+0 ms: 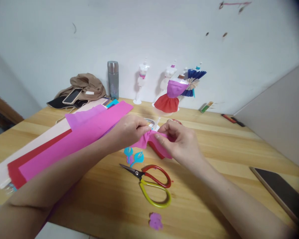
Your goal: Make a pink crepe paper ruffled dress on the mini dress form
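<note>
Between my two hands a piece of pink crepe paper (140,143) is bunched at its middle, its ends flaring to both sides. My left hand (129,129) pinches the gathered part with thumb and fingertips. On the other side, my right hand (180,141) grips the paper between thumb and fingers. A roll of tape (149,122) shows partly behind the hands. Something red lies under the pink paper, mostly covered. Below the hands are blue paper leaf shapes (139,157), scissors (144,179) with one red and one yellow handle, and a purple paper flower (155,221).
Crepe paper sheets (77,139) are stacked at the left. Small mannequins stand by the wall, one in a purple and red dress (166,103). A thermos (113,81) and brown cloth (88,84) with a phone (72,96) are behind; another phone (276,189) lies right.
</note>
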{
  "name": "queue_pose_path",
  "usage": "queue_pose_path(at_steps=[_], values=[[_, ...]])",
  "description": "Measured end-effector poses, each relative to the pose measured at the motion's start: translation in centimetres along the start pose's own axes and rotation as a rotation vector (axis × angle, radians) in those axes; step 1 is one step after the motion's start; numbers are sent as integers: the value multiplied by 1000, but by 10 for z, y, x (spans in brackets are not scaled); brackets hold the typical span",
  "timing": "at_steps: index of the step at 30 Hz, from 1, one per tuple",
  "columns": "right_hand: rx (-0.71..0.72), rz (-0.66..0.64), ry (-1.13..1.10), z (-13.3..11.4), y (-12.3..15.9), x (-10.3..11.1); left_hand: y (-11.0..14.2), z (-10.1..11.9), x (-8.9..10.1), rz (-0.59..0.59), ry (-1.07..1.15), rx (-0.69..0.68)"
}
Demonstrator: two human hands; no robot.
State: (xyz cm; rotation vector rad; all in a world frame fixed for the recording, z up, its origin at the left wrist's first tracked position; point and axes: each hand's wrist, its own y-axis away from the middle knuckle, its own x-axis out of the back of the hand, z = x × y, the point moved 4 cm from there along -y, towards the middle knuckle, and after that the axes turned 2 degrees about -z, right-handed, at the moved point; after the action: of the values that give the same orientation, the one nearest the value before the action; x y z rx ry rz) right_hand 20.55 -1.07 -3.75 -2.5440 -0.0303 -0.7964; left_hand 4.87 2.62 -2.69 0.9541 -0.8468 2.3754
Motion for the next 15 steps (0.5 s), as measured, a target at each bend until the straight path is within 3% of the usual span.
queue_pose_path(at_steps=[5, 15], values=[[16, -17, 27, -6, 0, 0, 0, 8, 0, -27, -41, 0], [-28, -20, -50, 7, -1, -2, 1, 16, 2, -24, -54, -16]])
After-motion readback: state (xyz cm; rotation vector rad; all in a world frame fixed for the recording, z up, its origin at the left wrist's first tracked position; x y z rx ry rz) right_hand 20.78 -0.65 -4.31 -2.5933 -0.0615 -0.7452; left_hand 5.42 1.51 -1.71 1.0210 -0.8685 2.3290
